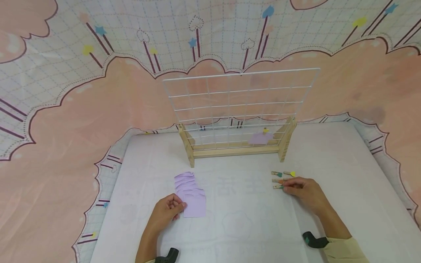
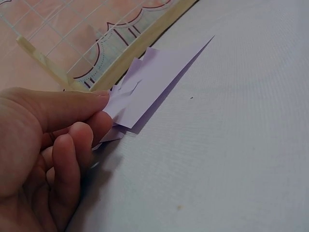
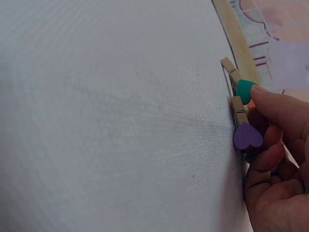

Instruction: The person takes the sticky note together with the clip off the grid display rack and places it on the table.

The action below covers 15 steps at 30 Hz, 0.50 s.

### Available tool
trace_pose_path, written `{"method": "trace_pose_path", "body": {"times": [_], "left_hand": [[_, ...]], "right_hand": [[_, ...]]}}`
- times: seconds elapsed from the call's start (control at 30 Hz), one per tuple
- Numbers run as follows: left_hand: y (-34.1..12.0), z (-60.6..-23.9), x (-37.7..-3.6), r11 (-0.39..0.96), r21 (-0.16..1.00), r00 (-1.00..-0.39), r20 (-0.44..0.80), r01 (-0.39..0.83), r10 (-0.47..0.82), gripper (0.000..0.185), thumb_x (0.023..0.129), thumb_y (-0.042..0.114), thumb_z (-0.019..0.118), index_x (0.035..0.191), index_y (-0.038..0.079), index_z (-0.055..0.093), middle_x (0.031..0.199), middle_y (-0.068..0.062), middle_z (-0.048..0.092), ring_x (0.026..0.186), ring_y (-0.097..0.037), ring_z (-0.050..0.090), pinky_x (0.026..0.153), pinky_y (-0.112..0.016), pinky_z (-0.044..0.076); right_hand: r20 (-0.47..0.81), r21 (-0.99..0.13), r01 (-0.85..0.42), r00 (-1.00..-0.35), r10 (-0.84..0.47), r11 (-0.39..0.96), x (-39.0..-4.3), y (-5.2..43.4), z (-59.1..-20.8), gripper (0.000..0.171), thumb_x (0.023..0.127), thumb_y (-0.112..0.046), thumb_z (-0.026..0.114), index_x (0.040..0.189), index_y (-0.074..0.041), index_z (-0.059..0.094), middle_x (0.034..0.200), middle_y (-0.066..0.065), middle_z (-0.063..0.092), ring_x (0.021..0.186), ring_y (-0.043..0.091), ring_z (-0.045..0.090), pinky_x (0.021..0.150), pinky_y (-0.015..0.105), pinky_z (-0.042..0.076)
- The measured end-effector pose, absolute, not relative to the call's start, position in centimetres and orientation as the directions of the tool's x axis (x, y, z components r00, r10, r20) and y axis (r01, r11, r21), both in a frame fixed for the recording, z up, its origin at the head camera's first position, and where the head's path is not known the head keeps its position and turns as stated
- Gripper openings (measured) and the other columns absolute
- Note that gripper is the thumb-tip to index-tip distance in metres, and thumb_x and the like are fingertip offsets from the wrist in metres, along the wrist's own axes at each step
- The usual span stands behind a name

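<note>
My left hand (image 1: 167, 211) pinches the edge of a purple paper sheet (image 1: 194, 206) between thumb and fingertips. More purple sheets (image 1: 185, 179) lie overlapped in a fanned stack beyond it. In the left wrist view the sheet (image 2: 149, 87) stands tilted off the white surface. My right hand (image 1: 306, 193) is at a small group of wooden clothespins with coloured hearts. Its thumb and finger pinch a clothespin with a green heart (image 3: 245, 91). Close beside the fingertips is a clothespin with a purple heart (image 3: 247, 136). A yellow-heart clothespin (image 1: 290, 173) lies just beyond the hand.
A white wire grid rack (image 1: 228, 91) on a wooden base (image 1: 235, 151) stands at the back of the white tabletop (image 1: 243, 233). One purple paper piece (image 1: 260, 138) hangs low on the grid under a yellow clip (image 1: 265, 130). Patterned cloth (image 1: 141, 102) covers the background.
</note>
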State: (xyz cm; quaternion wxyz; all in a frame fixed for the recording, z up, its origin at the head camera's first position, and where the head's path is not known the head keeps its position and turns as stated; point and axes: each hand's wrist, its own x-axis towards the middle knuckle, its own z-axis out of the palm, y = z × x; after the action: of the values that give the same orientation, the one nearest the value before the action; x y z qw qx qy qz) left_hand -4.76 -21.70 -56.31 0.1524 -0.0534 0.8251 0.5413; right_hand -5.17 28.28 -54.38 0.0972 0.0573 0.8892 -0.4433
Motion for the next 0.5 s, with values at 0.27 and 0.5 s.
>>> {"method": "trace_pose_path", "body": {"times": [0.27, 0.5], "left_hand": [[-21.71, -56.34, -4.79, 0.403, 0.88, -0.948, -0.307, -0.25, 0.083, 0.018, 0.089, 0.018, 0.08, 0.087, 0.008, 0.064, 0.065, -0.002, 0.058, 0.052, -0.012, 0.054, 0.048, -0.023, 0.046], [-21.66, -56.21, -4.71, 0.407, 0.878, -0.947, -0.31, -0.252, 0.081, 0.019, 0.089, 0.017, 0.08, 0.087, 0.007, 0.064, 0.065, -0.001, 0.058, 0.052, -0.012, 0.054, 0.048, -0.023, 0.045]], "right_hand": [[-0.241, -0.798, 0.202, -0.971, 0.006, 0.568, -5.13, 28.64, -54.62, 0.03, 0.088, -0.042, 0.079, 0.107, -0.019, 0.079, 0.124, 0.004, 0.074, 0.117, 0.01, 0.057, 0.088, 0.014, 0.043], [-0.283, -0.807, 0.243, -0.959, 0.008, 0.537, -5.16, 29.05, -54.81, 0.034, 0.088, -0.044, 0.078, 0.111, -0.019, 0.078, 0.127, 0.003, 0.072, 0.122, 0.012, 0.054, 0.091, 0.015, 0.042]]}}
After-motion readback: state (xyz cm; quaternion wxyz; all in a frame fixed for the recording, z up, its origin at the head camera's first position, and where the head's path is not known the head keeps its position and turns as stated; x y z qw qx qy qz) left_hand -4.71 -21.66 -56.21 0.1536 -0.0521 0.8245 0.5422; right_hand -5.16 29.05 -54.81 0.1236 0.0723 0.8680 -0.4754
